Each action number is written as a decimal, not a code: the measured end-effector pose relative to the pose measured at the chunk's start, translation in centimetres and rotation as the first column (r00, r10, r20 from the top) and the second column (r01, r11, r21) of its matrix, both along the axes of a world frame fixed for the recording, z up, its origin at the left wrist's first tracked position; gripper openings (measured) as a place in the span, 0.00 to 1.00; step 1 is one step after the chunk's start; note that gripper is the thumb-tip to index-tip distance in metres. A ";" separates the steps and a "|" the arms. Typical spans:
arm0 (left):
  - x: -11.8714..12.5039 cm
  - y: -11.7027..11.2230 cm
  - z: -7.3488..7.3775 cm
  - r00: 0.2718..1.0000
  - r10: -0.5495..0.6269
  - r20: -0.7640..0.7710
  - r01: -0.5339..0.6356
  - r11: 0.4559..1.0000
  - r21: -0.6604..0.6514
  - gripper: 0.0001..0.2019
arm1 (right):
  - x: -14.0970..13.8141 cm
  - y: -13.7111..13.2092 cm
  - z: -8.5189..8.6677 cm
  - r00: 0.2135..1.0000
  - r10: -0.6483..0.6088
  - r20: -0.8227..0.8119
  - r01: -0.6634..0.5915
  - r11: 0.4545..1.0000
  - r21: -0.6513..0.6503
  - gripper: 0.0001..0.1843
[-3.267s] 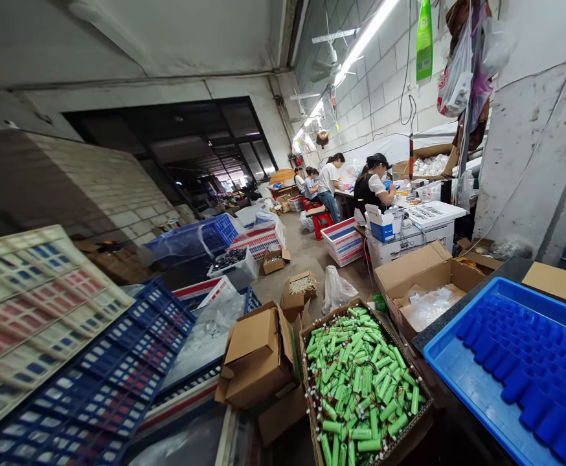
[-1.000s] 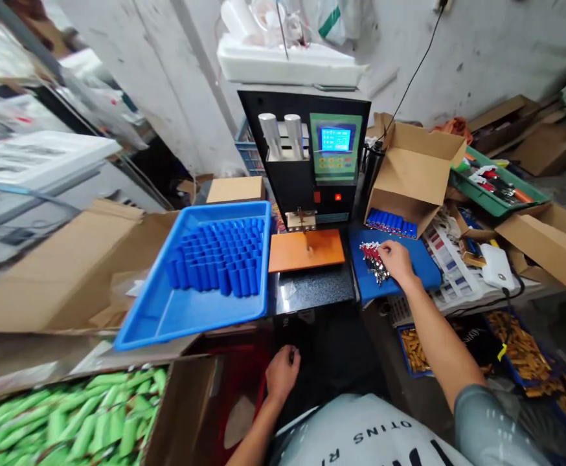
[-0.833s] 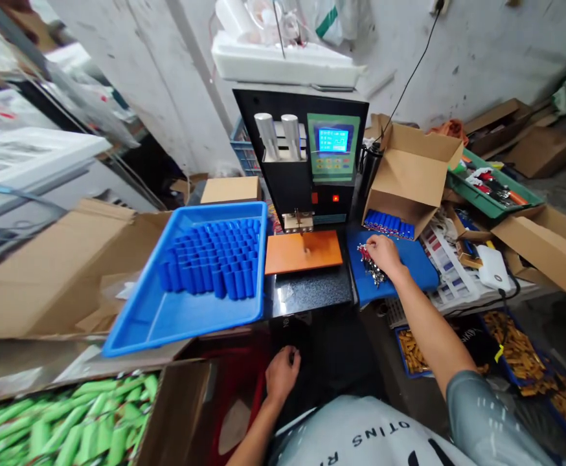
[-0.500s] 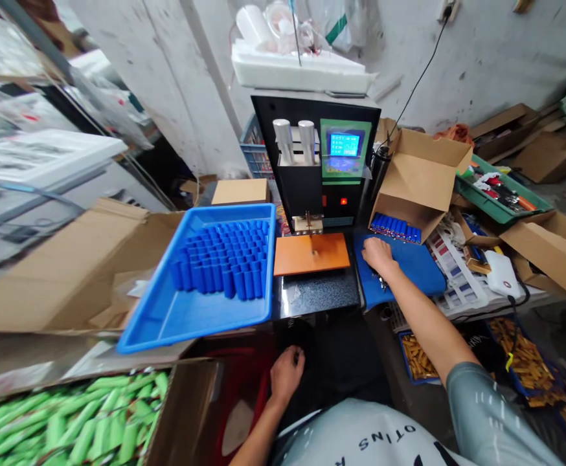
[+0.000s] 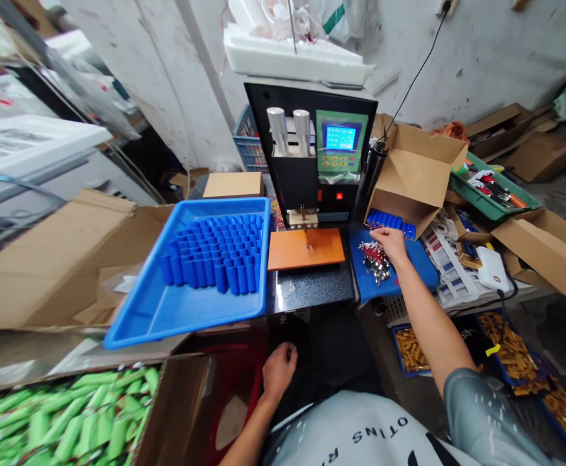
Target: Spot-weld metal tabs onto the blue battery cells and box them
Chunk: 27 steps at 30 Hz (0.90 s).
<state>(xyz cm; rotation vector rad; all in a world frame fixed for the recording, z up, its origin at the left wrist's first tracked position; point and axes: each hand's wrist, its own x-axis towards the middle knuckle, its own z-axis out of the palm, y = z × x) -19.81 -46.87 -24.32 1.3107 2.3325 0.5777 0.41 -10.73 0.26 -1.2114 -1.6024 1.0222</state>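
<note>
At the near left we see a carton [image 5: 186, 414] heaped with green cells [image 5: 69, 421]; it bears no writing we can read. Behind it a blue tray [image 5: 166, 317] sits on the worktop [image 5: 307, 288] with blue cells [image 5: 215, 252] standing in rows at its far end and bare floor at its near end.

Our left hand [image 5: 278, 372] hangs low by the dark worktop edge, fingers loosely curled; we cannot tell whether it holds anything. Our shirt [image 5: 361, 433] shows the letters "OTINS".

In the middle stands a black machine [image 5: 302, 175] against the grey wall. Its lit screen [image 5: 340, 137] is too small to read. An orange plate [image 5: 306, 249] lies in front of it, with free black worktop nearer us.

To the right a blue mat [image 5: 419, 268] carries a pile of small metal pieces [image 5: 374, 262] with red ends. Our right hand [image 5: 392, 243] rests at the pile's far right side, fingers bent down and touching it; a pinch cannot be made out. Just behind, an open box [image 5: 419, 171] lies on its side with more blue cells inside. Boxes crowd the far right.
</note>
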 end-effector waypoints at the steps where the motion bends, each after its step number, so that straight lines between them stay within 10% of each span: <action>1: 0.1 -0.1 -0.1 1.000 -0.002 0.006 0.002 1.000 0.005 0.11 | 0.2 -0.1 0.2 0.999 -0.018 -0.048 0.018 1.000 -0.009 0.17; 11: 1.3 0.7 2.5 0.955 -0.060 0.291 0.024 0.992 0.123 0.18 | 1.6 -1.0 1.6 0.966 -0.124 -0.228 0.118 0.992 -0.038 0.24; 19: 5.1 4.8 14.9 0.886 -0.292 0.361 0.108 0.885 0.452 0.14 | 1.6 -3.1 1.5 0.977 -0.078 -0.196 0.075 0.997 -0.024 0.20; 23: 5.7 8.6 21.8 0.941 -0.327 0.088 0.175 0.691 0.702 0.10 | -0.4 -6.1 2.3 0.978 -0.001 -0.208 -0.002 1.000 -0.016 0.18; 27: 4.8 12.8 24.7 0.959 -0.172 -0.225 0.283 0.619 0.733 0.10 | -3.1 -9.3 3.0 0.977 0.077 -0.198 -0.084 0.996 -0.027 0.19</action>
